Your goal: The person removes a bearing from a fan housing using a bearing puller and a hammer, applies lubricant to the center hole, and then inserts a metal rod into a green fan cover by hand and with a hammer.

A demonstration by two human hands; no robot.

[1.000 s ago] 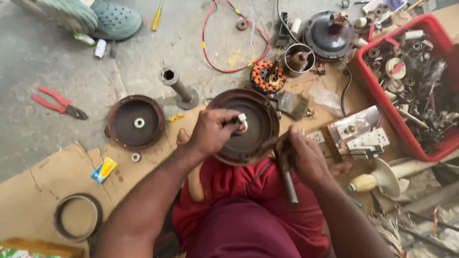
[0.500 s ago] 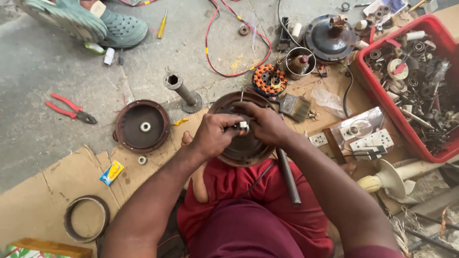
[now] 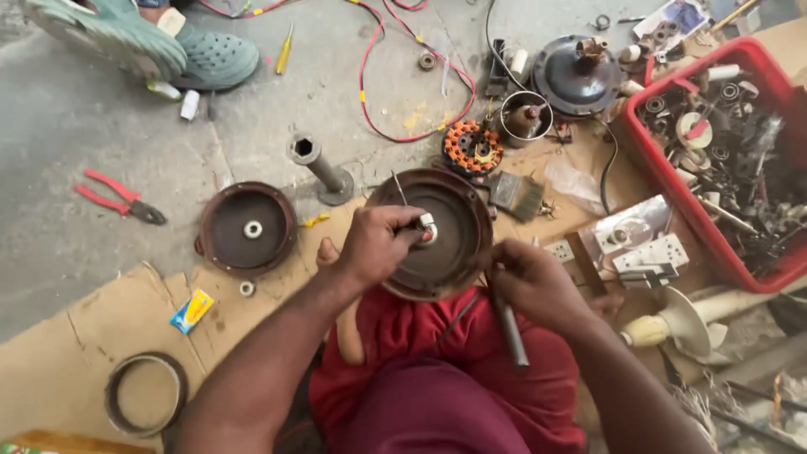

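Brown, round metal motor cover (image 3: 450,244) tilts on the lap.

Soft, even daylight over the whole workspace.
Shadows lie faint and short beneath the parts on the floor (image 3: 101,244); no glare shows, focus stays sharp at centre, and wide-lens bending stretches the edges.

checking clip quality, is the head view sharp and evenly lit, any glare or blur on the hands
Head view: soft, even daylight, no harsh shadows or glare; left hand and brown motor cover are reasonably sharp, right hand slightly soft; wide-lens bending shows near the edges, around the red bin.
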